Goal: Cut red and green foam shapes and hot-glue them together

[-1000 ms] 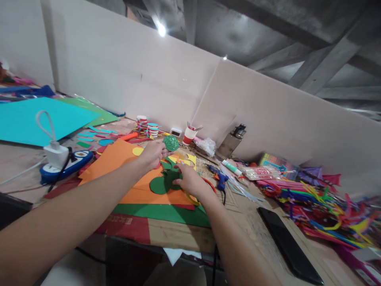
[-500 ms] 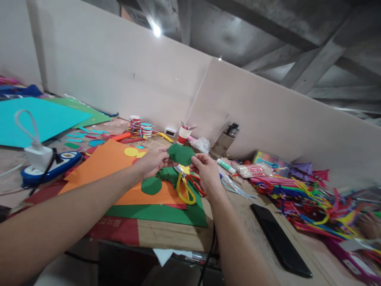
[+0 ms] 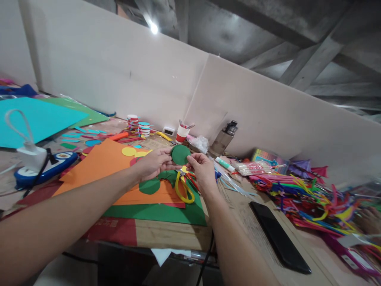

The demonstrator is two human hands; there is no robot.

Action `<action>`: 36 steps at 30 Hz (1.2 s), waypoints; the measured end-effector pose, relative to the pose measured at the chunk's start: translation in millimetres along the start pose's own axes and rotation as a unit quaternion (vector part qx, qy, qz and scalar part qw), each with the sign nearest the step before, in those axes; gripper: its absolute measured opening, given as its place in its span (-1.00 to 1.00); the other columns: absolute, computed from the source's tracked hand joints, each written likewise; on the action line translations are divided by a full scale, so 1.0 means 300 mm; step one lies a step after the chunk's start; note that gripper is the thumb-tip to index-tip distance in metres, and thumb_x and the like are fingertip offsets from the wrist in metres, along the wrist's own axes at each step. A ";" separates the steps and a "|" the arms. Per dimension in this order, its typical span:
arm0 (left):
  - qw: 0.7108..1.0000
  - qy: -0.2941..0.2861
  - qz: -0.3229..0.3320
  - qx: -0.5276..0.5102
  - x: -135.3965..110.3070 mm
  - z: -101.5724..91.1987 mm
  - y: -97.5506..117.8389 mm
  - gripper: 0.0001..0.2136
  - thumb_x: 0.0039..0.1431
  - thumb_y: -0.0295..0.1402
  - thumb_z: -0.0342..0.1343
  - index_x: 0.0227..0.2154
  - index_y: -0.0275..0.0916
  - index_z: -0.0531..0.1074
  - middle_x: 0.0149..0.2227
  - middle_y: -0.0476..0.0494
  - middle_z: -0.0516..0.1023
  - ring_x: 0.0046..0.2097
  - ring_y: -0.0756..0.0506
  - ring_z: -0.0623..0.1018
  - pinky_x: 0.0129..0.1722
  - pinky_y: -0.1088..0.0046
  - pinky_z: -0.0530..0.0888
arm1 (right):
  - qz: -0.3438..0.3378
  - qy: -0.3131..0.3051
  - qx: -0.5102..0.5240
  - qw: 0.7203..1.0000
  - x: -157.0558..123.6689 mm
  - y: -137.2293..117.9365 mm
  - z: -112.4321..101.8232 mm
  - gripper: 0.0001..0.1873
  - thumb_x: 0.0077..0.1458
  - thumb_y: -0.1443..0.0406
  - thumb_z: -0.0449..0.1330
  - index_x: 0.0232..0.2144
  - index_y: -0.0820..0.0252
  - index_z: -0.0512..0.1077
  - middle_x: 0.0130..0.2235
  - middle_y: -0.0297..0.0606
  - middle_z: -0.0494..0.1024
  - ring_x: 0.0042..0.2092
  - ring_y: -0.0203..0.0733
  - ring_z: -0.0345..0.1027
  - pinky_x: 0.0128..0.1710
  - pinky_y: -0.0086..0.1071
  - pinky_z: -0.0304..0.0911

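A round green paper disc (image 3: pixel 180 154) is held up over the table between both hands. My left hand (image 3: pixel 154 162) pinches its left edge and my right hand (image 3: pixel 203 170) pinches its right edge. Below them lie an orange sheet (image 3: pixel 110 167), a loose green circle (image 3: pixel 149 186) and other green cut pieces on it, and yellow-handled scissors (image 3: pixel 183 190). A larger green sheet (image 3: pixel 160 212) lies under the orange one.
A black phone (image 3: pixel 278 238) lies at the right, with a heap of coloured pipe cleaners (image 3: pixel 306 198) beyond it. A red-and-white cup (image 3: pixel 181 135), a bottle (image 3: pixel 222 140), a glue stick (image 3: pixel 225 165), a cyan sheet (image 3: pixel 38 119) and a blue-white device (image 3: pixel 44 165) stand around. Another person's hand (image 3: pixel 369 220) shows at far right.
My right hand rose from the green pieces on the orange sheet and took the disc's right edge. Both hands now hold the disc together, a little lower than before.
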State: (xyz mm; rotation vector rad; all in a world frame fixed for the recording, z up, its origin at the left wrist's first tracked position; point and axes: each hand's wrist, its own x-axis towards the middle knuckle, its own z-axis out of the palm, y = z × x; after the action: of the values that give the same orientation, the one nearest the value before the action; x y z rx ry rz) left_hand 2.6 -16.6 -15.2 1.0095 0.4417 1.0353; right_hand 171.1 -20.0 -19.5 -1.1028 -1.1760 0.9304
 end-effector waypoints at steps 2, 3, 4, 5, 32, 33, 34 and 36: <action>1.000 0.000 -0.005 -0.002 -0.002 0.004 0.001 -0.78 0.02 -0.59 0.10 -0.26 -0.31 0.54 -0.26 -0.26 0.63 -0.16 -0.15 0.63 -0.10 0.30 0.54 | -0.010 0.007 -0.020 1.000 -0.002 0.000 0.002 -0.73 -0.18 0.17 0.33 -0.48 0.21 0.38 -0.61 -0.45 0.42 -0.57 -0.36 0.29 -0.53 -0.45 0.28; 1.000 -0.002 -0.005 -0.002 -0.003 0.005 0.001 -0.78 0.01 -0.59 0.10 -0.27 -0.31 0.54 -0.26 -0.25 0.63 -0.15 -0.16 0.63 -0.10 0.30 0.54 | -0.015 0.011 -0.030 0.999 -0.003 0.000 0.002 -0.73 -0.17 0.17 0.33 -0.47 0.20 0.38 -0.60 -0.45 0.42 -0.57 -0.36 0.30 -0.53 -0.45 0.29; 1.000 -0.004 -0.004 -0.001 -0.003 0.004 0.000 -0.77 0.00 -0.60 0.11 -0.27 -0.30 0.54 -0.26 -0.25 0.63 -0.15 -0.16 0.62 -0.10 0.31 0.54 | -0.021 0.014 -0.038 0.999 -0.003 0.000 0.003 -0.73 -0.16 0.17 0.32 -0.47 0.20 0.37 -0.59 -0.45 0.42 -0.56 -0.35 0.31 -0.53 -0.45 0.29; 1.000 -0.006 -0.002 0.001 -0.002 0.003 -0.002 -0.77 -0.01 -0.60 0.11 -0.27 -0.30 0.54 -0.27 -0.24 0.63 -0.14 -0.16 0.62 -0.09 0.30 0.54 | -0.027 0.016 -0.046 0.998 -0.003 0.001 0.003 -0.73 -0.15 0.17 0.32 -0.46 0.20 0.37 -0.58 -0.45 0.42 -0.55 -0.34 0.31 -0.53 -0.44 0.30; 1.000 0.011 0.011 -0.010 -0.006 -0.016 0.000 -0.76 -0.11 -0.47 0.07 -0.34 -0.34 0.54 -0.30 -0.28 0.63 -0.24 -0.19 0.62 -0.15 0.23 0.54 | 0.009 0.022 -0.041 0.999 -0.033 -0.016 0.025 -0.73 -0.24 0.14 0.33 -0.62 0.19 0.37 -0.66 -0.48 0.29 -0.61 -0.40 0.08 -0.60 -0.47 0.00; 1.000 0.008 0.003 -0.012 -0.005 -0.017 0.000 -0.76 -0.10 -0.45 0.07 -0.33 -0.35 0.54 -0.30 -0.30 0.63 -0.25 -0.19 0.62 -0.15 0.22 0.54 | 0.012 0.025 -0.040 0.999 -0.034 -0.017 0.025 -0.73 -0.24 0.14 0.33 -0.63 0.19 0.37 -0.67 -0.48 0.28 -0.61 -0.40 0.06 -0.60 -0.47 -0.02; 1.000 0.009 -0.001 -0.009 -0.004 -0.017 -0.002 -0.77 -0.07 -0.42 0.09 -0.33 -0.36 0.54 -0.30 -0.31 0.63 -0.27 -0.19 0.62 -0.15 0.22 0.53 | 0.015 0.029 -0.041 0.999 -0.034 -0.017 0.025 -0.73 -0.25 0.15 0.33 -0.63 0.19 0.36 -0.68 -0.49 0.27 -0.62 -0.40 0.05 -0.60 -0.47 -0.03; 1.000 0.023 0.008 0.017 -0.004 -0.015 -0.010 -0.80 -0.02 -0.38 0.17 -0.32 -0.36 0.54 -0.28 -0.30 0.62 -0.29 -0.16 0.62 -0.16 0.24 0.54 | 0.017 0.033 -0.052 0.998 -0.035 -0.014 0.024 -0.73 -0.24 0.14 0.33 -0.62 0.19 0.37 -0.68 -0.49 0.27 -0.62 -0.40 0.04 -0.61 -0.47 -0.05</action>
State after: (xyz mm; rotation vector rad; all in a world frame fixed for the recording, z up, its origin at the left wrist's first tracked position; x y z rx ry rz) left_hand 0.2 -15.8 -20.1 1.0236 0.4910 1.0701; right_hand 162.4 -29.9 -17.7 -1.2319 -1.1645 0.8598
